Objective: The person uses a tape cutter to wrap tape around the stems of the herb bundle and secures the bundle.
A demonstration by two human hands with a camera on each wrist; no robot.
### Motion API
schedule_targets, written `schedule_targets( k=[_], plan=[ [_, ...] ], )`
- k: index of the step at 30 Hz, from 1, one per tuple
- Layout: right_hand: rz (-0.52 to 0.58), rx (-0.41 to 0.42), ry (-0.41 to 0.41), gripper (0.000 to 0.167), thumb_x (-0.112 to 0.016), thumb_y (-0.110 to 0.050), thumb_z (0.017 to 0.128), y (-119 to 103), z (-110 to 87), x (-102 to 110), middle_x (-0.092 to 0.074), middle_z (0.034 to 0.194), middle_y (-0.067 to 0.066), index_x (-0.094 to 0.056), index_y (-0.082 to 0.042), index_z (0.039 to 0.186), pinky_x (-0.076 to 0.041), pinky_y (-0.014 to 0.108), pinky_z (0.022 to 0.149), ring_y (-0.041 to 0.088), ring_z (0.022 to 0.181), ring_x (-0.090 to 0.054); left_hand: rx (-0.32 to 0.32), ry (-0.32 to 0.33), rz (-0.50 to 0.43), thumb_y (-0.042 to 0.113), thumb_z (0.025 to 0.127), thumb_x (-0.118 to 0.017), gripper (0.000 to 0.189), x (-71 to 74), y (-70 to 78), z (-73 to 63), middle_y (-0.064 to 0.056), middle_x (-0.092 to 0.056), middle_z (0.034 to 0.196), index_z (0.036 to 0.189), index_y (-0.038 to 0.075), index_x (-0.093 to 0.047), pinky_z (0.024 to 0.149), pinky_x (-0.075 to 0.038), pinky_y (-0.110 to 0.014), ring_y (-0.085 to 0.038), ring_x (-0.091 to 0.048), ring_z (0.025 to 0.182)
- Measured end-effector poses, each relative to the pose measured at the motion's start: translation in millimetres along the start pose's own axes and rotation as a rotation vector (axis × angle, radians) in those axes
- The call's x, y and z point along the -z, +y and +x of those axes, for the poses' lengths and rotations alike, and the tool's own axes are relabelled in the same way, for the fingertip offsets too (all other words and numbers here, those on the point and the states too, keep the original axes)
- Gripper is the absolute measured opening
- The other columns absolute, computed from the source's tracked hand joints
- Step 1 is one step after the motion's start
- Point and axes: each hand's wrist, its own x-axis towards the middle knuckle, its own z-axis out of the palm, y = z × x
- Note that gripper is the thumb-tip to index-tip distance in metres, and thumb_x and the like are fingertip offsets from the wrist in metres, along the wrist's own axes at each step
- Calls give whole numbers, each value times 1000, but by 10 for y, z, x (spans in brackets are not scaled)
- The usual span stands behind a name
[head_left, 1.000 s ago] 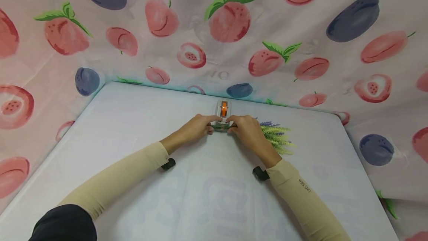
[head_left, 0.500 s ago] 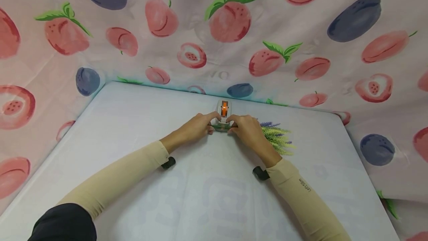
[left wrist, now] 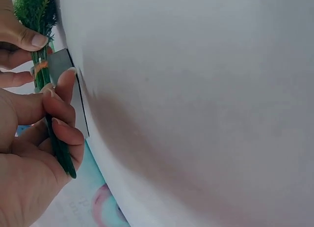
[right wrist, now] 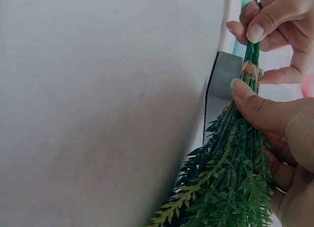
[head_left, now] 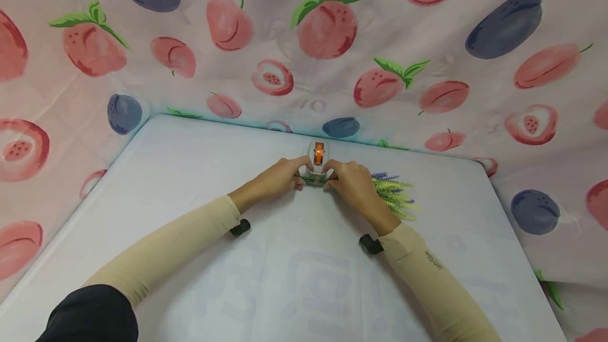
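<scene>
In the head view, a bunch of artificial flowers (head_left: 393, 197) with purple and yellow heads lies crosswise between my hands, in front of a tape dispenser (head_left: 311, 148) loaded with an orange tape roll (head_left: 319, 153). My left hand (head_left: 279, 177) pinches the stem ends (left wrist: 61, 151). My right hand (head_left: 353, 186) grips the bunch just below the leaves (right wrist: 240, 173), thumb on top. Between the two hands, a strip of orange tape (right wrist: 250, 70) shows around the green stems. Right beside the stems stands the dispenser's grey end (left wrist: 60, 65). The right palm hides part of the bunch.
A white-covered table (head_left: 304, 257) spreads under both forearms. Behind it rises a fruit-print cloth (head_left: 271, 25), close to the back of the dispenser. Black wrist cameras (head_left: 370, 245) hang beneath the wrists, just over the table.
Both hands keep nearly the same place and hold. The fingers shift very slightly at the stems; the dispenser and flowers stay essentially where they were.
</scene>
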Motion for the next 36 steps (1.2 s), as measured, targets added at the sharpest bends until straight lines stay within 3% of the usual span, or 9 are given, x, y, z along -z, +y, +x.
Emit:
schedule_targets(
  k=[4, 11, 15, 19, 24, 29, 36],
  plan=[
    [48, -6, -22, 33, -84, -14, 82, 12, 11, -13, -78, 85, 8, -72, -10, 112, -57, 35, 62, 18, 74, -74, 17, -13, -14, -10, 96, -58, 41, 9, 1, 26, -6, -76, 85, 129, 14, -55, 69, -44, -28, -16, -65, 75],
    [92, -17, -93, 39, -83, -15, 84, 19, -7, -64, -78, 86, 7, -68, -9, 120, -58, 34, 65, 16, 76, -74, 61, -30, -21, -6, 98, -59, 45, -27, -20, -21, -3, -74, 83, 134, 19, -51, 59, -40, -25, -13, -51, 63],
    [83, -56, -114, 45, -84, -18, 83, -5, -8, -35, -78, 88, 5, -66, -7, 123, -58, 36, 69, 17, 78, -73, 81, -27, -58, -6, 98, -58, 45, -26, -21, -50, -4, -74, 84, 136, 15, -49, 60, -46, -25, -14, -59, 67],
    [67, -111, -180, 49, -86, -29, 82, -30, 1, 20, -76, 95, 2, -65, -8, 121, -56, 39, 73, 19, 85, -71, 117, -33, -116, -8, 96, -57, 31, 15, -23, -91, -8, -76, 89, 125, 3, -56, 64, -53, -26, -17, -69, 79],
    [56, -113, -241, 47, -87, -41, 79, -11, -7, 86, -73, 104, 2, -73, -10, 111, -55, 41, 82, 18, 95, -66, 85, -25, -12, -5, 93, -64, 13, 88, -48, -165, -7, -75, 91, 102, 0, -71, 72, -53, -28, -14, -67, 81],
    [100, -69, -275, 49, -87, -43, 79, 38, -39, 136, -73, 107, 2, -75, -9, 113, -54, 42, 88, 18, 98, -65, 50, -28, 86, 4, 92, -72, 4, 125, -107, -264, -4, -70, 91, 96, 4, -73, 81, -50, -34, -15, -58, 85],
    [158, -69, -347, 55, -85, -44, 82, 49, -97, 213, -70, 116, 3, -72, -9, 122, -53, 43, 93, 19, 107, -64, 49, -59, 124, 6, 92, -73, 4, 170, -194, -401, -2, -64, 86, 92, 2, -72, 79, -47, -34, -17, -54, 84]
  ],
)
